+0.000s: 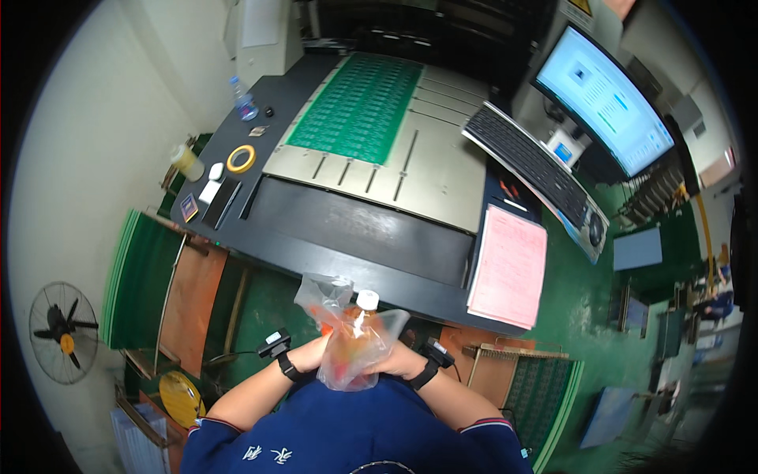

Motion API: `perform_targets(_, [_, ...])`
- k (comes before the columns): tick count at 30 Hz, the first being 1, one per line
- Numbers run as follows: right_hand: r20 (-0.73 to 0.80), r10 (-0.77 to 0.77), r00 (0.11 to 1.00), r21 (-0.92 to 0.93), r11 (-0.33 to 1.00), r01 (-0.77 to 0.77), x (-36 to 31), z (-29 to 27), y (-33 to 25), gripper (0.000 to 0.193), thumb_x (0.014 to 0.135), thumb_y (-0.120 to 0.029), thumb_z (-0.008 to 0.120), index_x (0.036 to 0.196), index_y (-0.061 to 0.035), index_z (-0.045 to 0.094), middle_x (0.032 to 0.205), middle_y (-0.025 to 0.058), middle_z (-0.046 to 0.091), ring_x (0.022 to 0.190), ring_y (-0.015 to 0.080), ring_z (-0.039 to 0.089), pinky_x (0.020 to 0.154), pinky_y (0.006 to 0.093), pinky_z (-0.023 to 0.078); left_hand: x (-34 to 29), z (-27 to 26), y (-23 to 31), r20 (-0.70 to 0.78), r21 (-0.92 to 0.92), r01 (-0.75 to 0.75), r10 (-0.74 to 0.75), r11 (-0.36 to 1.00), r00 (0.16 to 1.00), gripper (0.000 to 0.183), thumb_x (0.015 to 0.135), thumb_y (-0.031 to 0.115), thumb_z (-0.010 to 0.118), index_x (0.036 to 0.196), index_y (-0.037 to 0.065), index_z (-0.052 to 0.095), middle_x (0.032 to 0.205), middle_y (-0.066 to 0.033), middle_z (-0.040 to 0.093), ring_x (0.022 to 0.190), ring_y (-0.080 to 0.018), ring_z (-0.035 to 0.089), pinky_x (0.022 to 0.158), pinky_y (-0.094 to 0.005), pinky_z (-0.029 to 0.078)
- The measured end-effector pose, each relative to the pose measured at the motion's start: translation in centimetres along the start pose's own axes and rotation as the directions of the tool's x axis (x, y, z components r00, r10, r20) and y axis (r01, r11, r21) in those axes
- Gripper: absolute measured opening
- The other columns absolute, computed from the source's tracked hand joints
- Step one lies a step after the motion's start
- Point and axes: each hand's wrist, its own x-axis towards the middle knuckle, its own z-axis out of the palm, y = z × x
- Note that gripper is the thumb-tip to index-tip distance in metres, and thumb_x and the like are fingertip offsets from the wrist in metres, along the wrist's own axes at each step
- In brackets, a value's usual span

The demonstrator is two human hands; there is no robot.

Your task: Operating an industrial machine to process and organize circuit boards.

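Observation:
A clear plastic bag is held between both my hands, close to my chest and just short of the desk's front edge. In it stands a bottle with a white cap and an orange-toned body; the cap sticks up out of the bag's mouth. Something red and orange also shows through the plastic, too blurred to name. My left hand grips the bag from the left, its fingers mostly hidden behind the plastic. On the other side my right hand is closed around the bag's lower right part.
Ahead is a dark desk with a green circuit board panel on a metal plate. Pink papers, a keyboard and a monitor stand right. Yellow tape and a water bottle lie left. Racks flank me.

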Motion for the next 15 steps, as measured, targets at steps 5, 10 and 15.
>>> perform_targets(5, [-0.02, 0.156, 0.988, 0.078, 0.985, -0.154, 2.3, 3.6, 2.4, 0.075, 0.066, -0.012, 0.08, 0.129, -0.0058, 0.041, 0.123, 0.0065, 0.052, 0.112, 0.018, 0.05, 0.098, 0.0346, 0.039, -7.5, -2.1, 4.0, -0.152, 0.172, -0.065, 0.092, 0.983, 0.984, 0.046, 0.096, 0.035, 0.035, 0.12, -0.001, 0.049, 0.118, -0.0096, 0.056, 0.107, -0.0143, 0.053, 0.09, -0.0275, 0.043])
perform_targets(10, [0.024, 0.209, 0.978, 0.097, 0.973, -0.211, 5.1, 6.7, 2.8, 0.08, 0.064, -0.015, 0.081, 0.131, -0.0057, 0.038, 0.123, 0.0074, 0.051, 0.114, 0.0187, 0.049, 0.099, 0.0353, 0.037, -14.9, -6.5, 11.2, -0.467, 0.472, 0.026, 0.225, 0.881, 0.855, 0.029, 0.086, 0.019, 0.06, 0.107, -0.002, 0.057, 0.093, -0.0067, 0.066, 0.085, -0.0125, 0.062, 0.077, -0.0265, 0.048])
perform_targets(15, [0.182, 0.197, 0.963, -0.028, 0.98, -0.195, 6.7, 9.4, 3.4, 0.079, 0.066, -0.018, 0.08, 0.132, -0.0053, 0.037, 0.123, 0.0085, 0.051, 0.114, 0.0189, 0.048, 0.099, 0.0352, 0.037, -12.1, -5.9, 12.1, -0.277, 0.021, -0.457, 0.444, 0.889, 0.852, 0.043, 0.087, 0.018, 0.06, 0.123, 0.002, 0.043, 0.103, -0.0119, 0.063, 0.098, -0.0167, 0.059, 0.085, -0.0295, 0.046])
